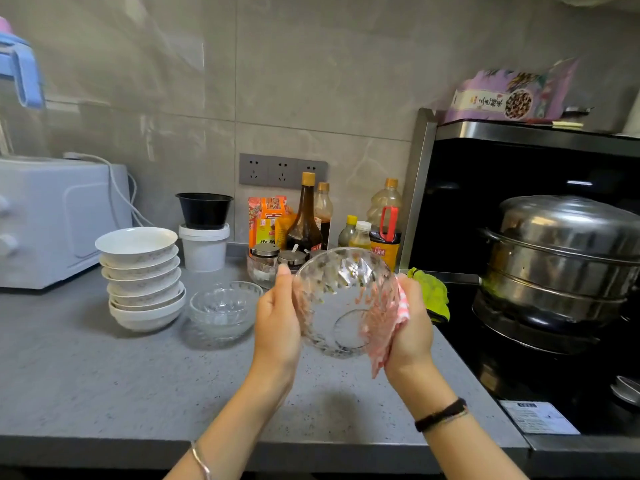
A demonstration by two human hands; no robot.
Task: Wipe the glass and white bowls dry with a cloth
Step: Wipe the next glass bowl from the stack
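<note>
We hold the glass bowl (346,303) tilted above the desk (104,375), our left hand (277,323) gripping its left side with curled fingers. Our right hand (412,327) clasps the pink cloth (384,348) against its right side. The white bowls (142,278) stand stacked at far left.

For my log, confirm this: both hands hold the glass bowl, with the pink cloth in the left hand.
Wrong hand. The head view shows the pink cloth in the right hand, against the glass bowl; the left hand holds the bowl bare. Both hands hold it.
</note>
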